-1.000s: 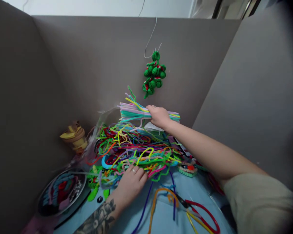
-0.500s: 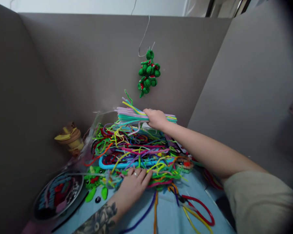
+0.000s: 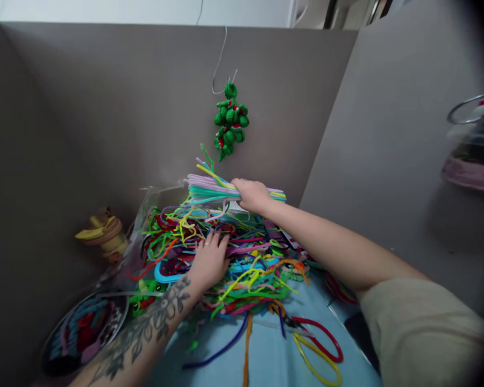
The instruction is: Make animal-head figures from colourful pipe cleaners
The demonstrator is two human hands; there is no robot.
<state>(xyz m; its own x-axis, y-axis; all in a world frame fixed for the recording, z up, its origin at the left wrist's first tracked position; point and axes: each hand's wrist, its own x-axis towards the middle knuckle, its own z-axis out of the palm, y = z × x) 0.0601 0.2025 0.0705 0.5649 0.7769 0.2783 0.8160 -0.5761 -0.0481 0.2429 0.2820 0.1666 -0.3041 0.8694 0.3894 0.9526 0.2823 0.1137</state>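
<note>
Best to comb through the pile (image 3: 226, 252) with light fingertips, lifting one stem clear before pulling, so the tangle does not drag the rest along; the bundle (image 3: 210, 188) best kept level and squeezed near its middle so no stems slip out.

Left hand (image 3: 210, 260): flat on the pile, fingers spread and open, pressing into the loose stems, nothing pinched. Right hand (image 3: 252, 194): closed firmly round the bundle of straight pastel stems, held just above the far edge of the pile, near the back wall (image 3: 145, 107) and below the green ornament (image 3: 228, 121) hanging there.
</note>
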